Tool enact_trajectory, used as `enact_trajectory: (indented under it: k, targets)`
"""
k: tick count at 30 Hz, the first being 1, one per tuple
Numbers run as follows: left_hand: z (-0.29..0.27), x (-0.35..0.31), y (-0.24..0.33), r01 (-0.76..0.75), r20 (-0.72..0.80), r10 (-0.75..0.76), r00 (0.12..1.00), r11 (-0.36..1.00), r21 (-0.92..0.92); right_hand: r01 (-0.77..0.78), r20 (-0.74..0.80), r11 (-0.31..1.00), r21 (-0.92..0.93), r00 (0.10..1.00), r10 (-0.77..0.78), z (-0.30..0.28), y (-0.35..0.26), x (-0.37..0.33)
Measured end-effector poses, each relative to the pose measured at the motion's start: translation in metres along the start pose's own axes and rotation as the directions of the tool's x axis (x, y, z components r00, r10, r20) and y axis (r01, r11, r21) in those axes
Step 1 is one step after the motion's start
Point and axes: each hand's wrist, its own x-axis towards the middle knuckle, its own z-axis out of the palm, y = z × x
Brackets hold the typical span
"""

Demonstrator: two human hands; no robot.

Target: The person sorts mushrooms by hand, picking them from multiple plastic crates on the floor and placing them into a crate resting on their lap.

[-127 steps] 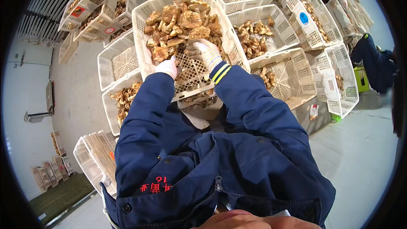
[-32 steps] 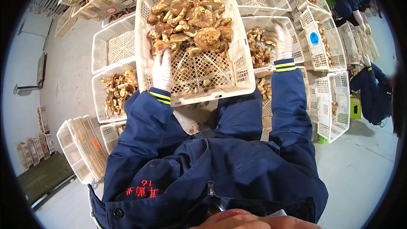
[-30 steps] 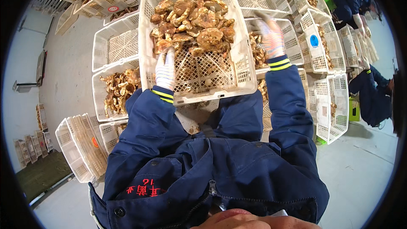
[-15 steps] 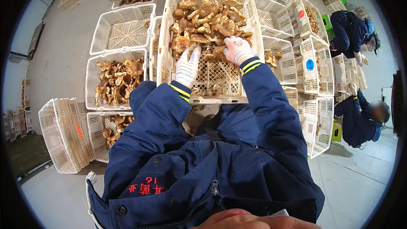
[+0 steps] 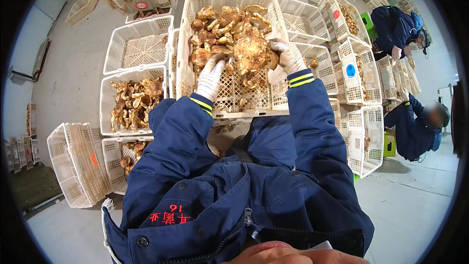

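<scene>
A white plastic crate (image 5: 181,76) sits before me, its far part heaped with brown mushrooms (image 5: 202,39). In my right hand (image 5: 289,57), wearing a striped glove, is a large brown mushroom cluster (image 5: 250,55), gripped at its right side and raised above the heap. My left hand (image 5: 213,74), gloved the same way, is at the near left edge of the heap with fingers curled in. What those fingers hold, if anything, is hidden. The crate's near part shows its lattice bottom with small scraps on it.
On the left stand a crate of mushrooms (image 5: 137,100), a crate with little in it (image 5: 139,46) and a stack of crates (image 5: 80,166). More crates (image 5: 359,71) are stacked to the right. Two people in dark blue (image 5: 398,32) work at the far right.
My right hand has come up and to the right, lifting the large mushroom cluster. My left hand stays near the heap's left edge. The whole view has shifted slightly.
</scene>
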Motion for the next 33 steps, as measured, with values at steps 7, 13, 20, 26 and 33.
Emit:
enact_trajectory:
  k: [7,13,20,26,33]
  targets:
    - [-0.004,-0.012,0.026,0.498,0.463,-0.327,0.824,0.807,-0.316,-0.054,-0.166,0.888,0.457,0.976,0.145,0.09,-0.038,-0.064]
    - [0.008,-0.013,0.031,0.478,0.348,-0.36,0.865,0.801,-0.359,-0.156,0.04,0.74,0.654,0.984,0.172,0.041,0.056,-0.035]
    - [0.0,-0.019,0.041,0.658,0.3,-0.589,0.751,0.624,-0.422,-0.202,0.151,0.906,0.373,0.976,0.155,0.082,0.039,-0.056]
    - [0.001,-0.011,0.024,0.406,-0.037,-0.405,0.914,0.904,0.131,-0.12,-0.017,0.937,0.328,0.991,0.133,0.072,0.051,-0.047]
    - [0.013,-0.011,0.034,0.236,-0.042,-0.251,0.967,0.947,-0.22,0.111,0.008,0.98,0.165,0.993,-0.114,0.067,0.056,-0.045]
